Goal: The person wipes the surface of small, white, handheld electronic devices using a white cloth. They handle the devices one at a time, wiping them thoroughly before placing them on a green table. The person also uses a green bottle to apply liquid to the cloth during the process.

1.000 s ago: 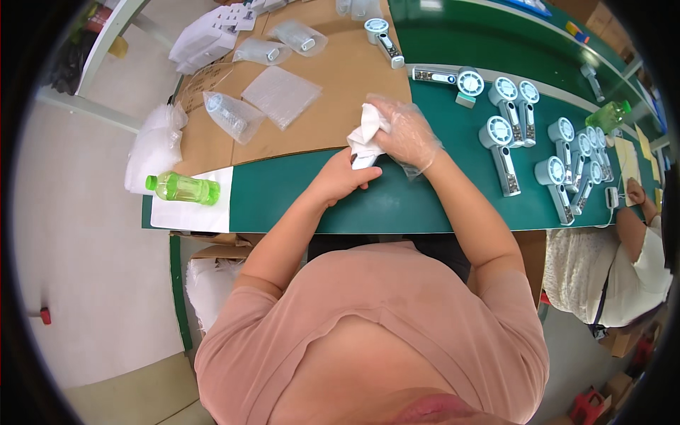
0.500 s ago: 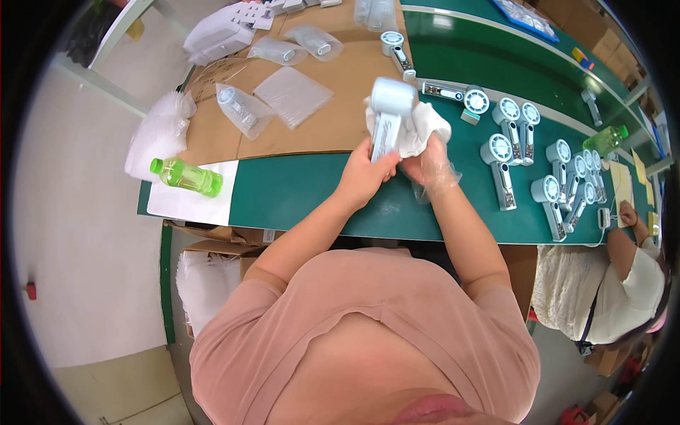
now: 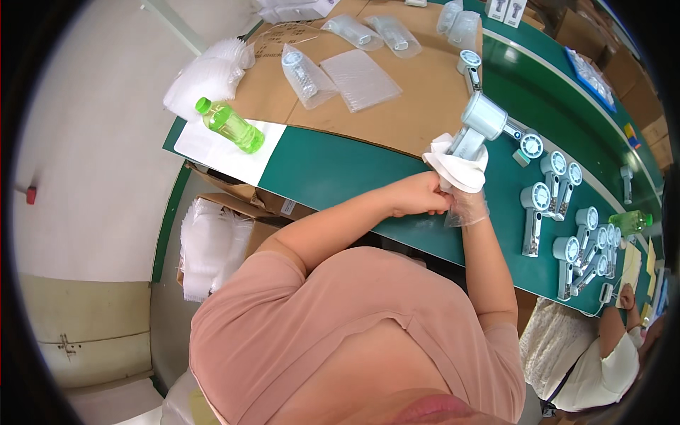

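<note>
A pale blue handheld fan is tilted over the table, its round head up and its handle partly wrapped in a white cloth. My right hand, in a clear plastic glove, is closed on the cloth around the handle. Just beside it my left hand is closed with curled fingers, close to the lower end of the cloth; what it grips is hidden. Several similar fans lie on the green table to the right. One more fan lies beyond the held one.
A brown cardboard sheet carries bubble bags and a bagged fan. At left a green bottle lies on white paper, near stacked bubble bags. A co-worker's hand shows at far right.
The fan and both hands have shifted right in the picture. My left hand has slid off the visible part of the handle, and the cloth now wraps it. The whole view has turned.
</note>
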{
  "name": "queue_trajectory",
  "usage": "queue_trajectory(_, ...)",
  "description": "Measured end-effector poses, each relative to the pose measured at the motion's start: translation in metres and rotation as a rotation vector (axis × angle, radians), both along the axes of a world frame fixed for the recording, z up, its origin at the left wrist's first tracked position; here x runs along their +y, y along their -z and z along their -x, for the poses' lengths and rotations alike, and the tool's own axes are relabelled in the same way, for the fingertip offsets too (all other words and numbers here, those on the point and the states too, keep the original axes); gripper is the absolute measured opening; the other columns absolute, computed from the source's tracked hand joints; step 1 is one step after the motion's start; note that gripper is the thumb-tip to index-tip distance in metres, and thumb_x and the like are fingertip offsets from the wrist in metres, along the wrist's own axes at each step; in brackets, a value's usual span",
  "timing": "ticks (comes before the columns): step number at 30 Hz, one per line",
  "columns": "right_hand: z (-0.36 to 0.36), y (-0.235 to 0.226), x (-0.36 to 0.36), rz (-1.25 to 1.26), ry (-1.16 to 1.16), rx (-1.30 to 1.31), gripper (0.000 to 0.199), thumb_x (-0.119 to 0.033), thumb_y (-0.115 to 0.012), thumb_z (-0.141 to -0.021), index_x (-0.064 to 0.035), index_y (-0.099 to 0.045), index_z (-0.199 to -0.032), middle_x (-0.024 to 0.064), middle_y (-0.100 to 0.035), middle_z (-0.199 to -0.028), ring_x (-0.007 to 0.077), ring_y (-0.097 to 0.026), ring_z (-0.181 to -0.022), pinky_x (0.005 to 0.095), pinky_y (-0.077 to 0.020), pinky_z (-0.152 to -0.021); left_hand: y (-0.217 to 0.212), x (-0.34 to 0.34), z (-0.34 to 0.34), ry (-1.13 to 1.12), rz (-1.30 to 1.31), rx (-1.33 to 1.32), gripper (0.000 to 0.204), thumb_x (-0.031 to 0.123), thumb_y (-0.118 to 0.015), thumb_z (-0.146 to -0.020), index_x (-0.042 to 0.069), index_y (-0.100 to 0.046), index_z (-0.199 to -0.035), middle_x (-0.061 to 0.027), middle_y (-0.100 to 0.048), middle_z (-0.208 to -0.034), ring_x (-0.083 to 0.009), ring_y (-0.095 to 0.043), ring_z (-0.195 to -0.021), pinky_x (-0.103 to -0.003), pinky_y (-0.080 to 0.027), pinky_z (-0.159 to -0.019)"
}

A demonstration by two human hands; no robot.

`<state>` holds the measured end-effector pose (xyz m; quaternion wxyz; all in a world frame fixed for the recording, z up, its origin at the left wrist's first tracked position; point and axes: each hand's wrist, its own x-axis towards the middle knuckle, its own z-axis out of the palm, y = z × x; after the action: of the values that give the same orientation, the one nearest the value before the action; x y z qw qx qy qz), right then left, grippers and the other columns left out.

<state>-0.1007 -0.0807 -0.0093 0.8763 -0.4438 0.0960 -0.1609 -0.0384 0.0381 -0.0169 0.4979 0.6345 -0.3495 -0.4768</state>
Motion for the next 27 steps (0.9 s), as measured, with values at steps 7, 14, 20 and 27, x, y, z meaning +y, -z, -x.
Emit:
queue_trajectory(7, -0.003, -0.003, -0.011, 0.232, -0.036, 0.006, 0.036, -0.002, -0.072, -0.078, -0.0054, -0.053, -0.109, 0.0065, -0.061, -0.093, 0.0138, -0.062, -0.070, 0.0246, -0.0520, -0.056, -0.001, 0.029, -0.142, -0.626, 0.039, -1.115, 0.015, 0.014, -0.063, -0.081, 0.002, -0.066, -0.090, -0.0153, -0.067, -0.086, -0.0294, -0.064, -0.080, -0.041, -0.051, -0.074)
queue_trajectory(14, 0.000, -0.012, -0.027, 0.167, -0.038, 0.111, 0.028, -0.013, -0.068, -0.086, -0.0041, -0.056, -0.109, 0.0061, -0.064, -0.085, 0.0127, -0.062, -0.061, 0.0221, -0.0470, -0.046, -0.014, 0.037, -0.213, -0.360, -0.364, -1.279, 0.019, 0.020, -0.065, -0.081, 0.002, -0.065, -0.087, -0.0187, -0.067, -0.087, -0.0357, -0.063, -0.084, -0.044, -0.049, -0.074)
queue_trajectory(20, 0.005, -0.005, -0.048, 0.071, -0.140, 0.023, 0.032, -0.016, -0.065, -0.088, -0.0005, -0.055, -0.114, 0.0096, -0.065, -0.082, 0.0144, -0.063, -0.057, 0.0227, -0.0480, -0.043, -0.009, -0.006, -0.142, -0.243, -0.100, -0.961, 0.015, 0.016, -0.061, -0.083, 0.002, -0.067, -0.087, -0.0123, -0.066, -0.078, -0.0245, -0.062, -0.074, -0.037, -0.049, -0.068)
queue_trajectory(27, 0.001, -0.005, -0.047, 0.218, -0.250, 0.350, 0.037, -0.022, -0.069, -0.085, -0.0019, -0.053, -0.112, 0.0107, -0.065, -0.078, 0.0123, -0.061, -0.050, 0.0208, -0.0465, -0.037, 0.009, -0.007, -0.153, -0.395, -0.072, -0.212, 0.010, 0.012, -0.063, -0.085, 0.004, -0.067, -0.085, -0.0011, -0.062, -0.074, -0.0101, -0.055, -0.063, -0.024, -0.043, -0.053)
